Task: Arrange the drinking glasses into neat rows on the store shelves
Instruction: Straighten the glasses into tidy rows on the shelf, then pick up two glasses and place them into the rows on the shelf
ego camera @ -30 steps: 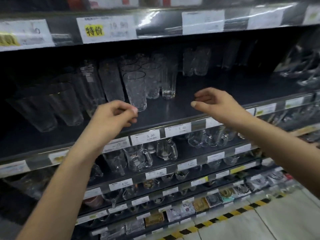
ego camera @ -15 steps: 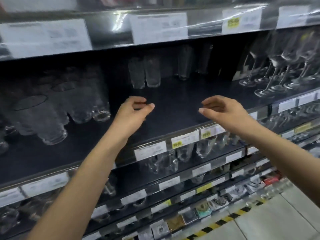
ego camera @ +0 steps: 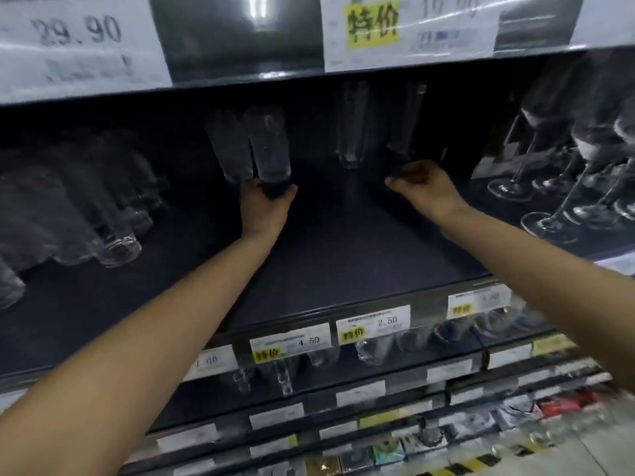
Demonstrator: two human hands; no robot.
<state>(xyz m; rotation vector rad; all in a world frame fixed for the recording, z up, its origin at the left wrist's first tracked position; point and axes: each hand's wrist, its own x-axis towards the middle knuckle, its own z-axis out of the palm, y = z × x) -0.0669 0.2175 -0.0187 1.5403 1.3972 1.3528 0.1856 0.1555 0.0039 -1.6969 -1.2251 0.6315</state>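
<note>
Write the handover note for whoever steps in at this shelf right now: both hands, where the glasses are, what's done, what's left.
Left hand: reached to the back of the shelf, wrapped around the base of the right one of a pair of tall glasses.
Right hand: at the base of the right one of two narrower tall glasses; whether it grips is unclear.
Elsewhere: tumblers crowd the left side, stemmed glasses the right.
Done: nothing clearly lined up; the shelf's middle and front are bare.
Left: probably draw the four back glasses forward into rows, then tidy the left cluster.
</note>
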